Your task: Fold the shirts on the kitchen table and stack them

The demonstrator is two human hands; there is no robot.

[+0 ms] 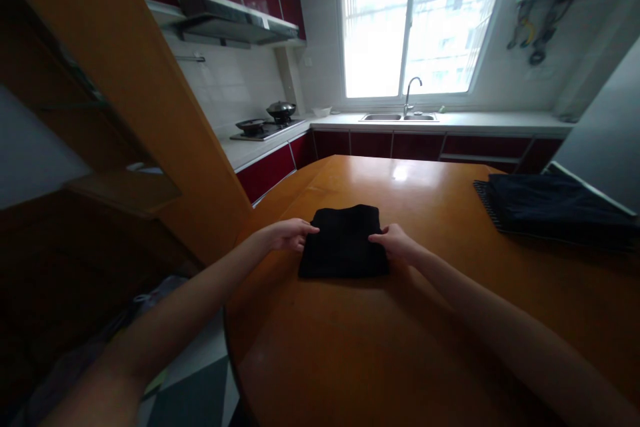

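Note:
A small black cloth (345, 242), folded into a rough square, lies flat on the orange wooden table (400, 333). My left hand (289, 234) grips its left edge with fingers pinched together. My right hand (397, 241) pinches its right edge in the same way. Both arms reach forward over the table from the near side.
A stack of dark folded fabric (555, 210) sits at the table's right edge. Beyond the table runs a kitchen counter with a sink (400, 117) under a bright window and a stove with pans (267, 125) at the left. A wooden door frame (150, 100) stands at the left.

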